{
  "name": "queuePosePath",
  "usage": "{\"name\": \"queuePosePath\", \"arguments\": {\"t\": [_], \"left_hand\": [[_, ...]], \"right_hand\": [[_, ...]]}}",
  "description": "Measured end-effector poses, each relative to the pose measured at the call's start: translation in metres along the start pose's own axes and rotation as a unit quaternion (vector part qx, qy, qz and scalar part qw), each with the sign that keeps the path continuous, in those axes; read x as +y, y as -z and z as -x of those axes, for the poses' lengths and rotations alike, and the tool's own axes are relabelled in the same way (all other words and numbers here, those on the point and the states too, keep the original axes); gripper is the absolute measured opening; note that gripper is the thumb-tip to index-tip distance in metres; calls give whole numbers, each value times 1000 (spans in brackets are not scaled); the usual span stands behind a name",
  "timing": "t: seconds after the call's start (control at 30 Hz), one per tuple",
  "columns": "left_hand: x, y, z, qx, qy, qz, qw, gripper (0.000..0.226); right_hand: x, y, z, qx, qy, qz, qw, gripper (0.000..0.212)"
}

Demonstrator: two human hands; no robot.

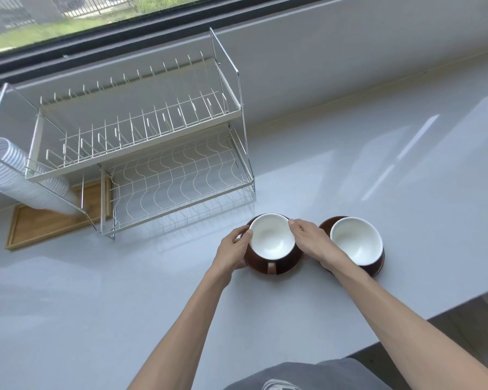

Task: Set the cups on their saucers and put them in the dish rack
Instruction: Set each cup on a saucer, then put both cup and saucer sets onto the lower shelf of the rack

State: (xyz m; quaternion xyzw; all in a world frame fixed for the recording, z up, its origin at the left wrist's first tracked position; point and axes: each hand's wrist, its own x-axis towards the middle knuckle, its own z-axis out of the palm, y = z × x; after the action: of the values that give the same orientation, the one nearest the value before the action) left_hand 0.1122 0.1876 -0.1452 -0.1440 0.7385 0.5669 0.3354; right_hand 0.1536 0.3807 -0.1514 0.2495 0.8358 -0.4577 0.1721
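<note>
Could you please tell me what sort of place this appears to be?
Probably a home kitchen counter by a window: a two-tier wire dish rack stands on the pale countertop, with two brown cups on saucers and a wooden tray nearby.

Both arms outstretched, left hand [235,244] and right hand [307,239] curled, facing inward.
</note>
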Motion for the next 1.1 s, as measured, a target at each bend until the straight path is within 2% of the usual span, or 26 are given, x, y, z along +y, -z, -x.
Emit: {"name": "queuePosePath", "arguments": {"t": [0.2, 0.5, 0.83, 1.0, 1.1], "left_hand": [[-1, -6, 7, 19, -30, -10, 999, 26], [0, 2, 28, 40, -30, -7, 999, 29], [21, 47, 43, 85, -35, 7, 996, 22], [35, 68, 43, 98, -40, 11, 994, 29], [46, 78, 39, 104, -44, 12, 994, 31]], "right_hand": [[-3, -5, -2, 17, 9, 12, 1000, 42], [-12, -10, 6, 22, 5, 6, 1000, 45], [-67, -20, 5, -40, 35, -22, 998, 48], [-97, -25, -4, -58, 56, -20, 997, 40], [-114, -26, -11, -61, 70, -19, 996, 44]]}}
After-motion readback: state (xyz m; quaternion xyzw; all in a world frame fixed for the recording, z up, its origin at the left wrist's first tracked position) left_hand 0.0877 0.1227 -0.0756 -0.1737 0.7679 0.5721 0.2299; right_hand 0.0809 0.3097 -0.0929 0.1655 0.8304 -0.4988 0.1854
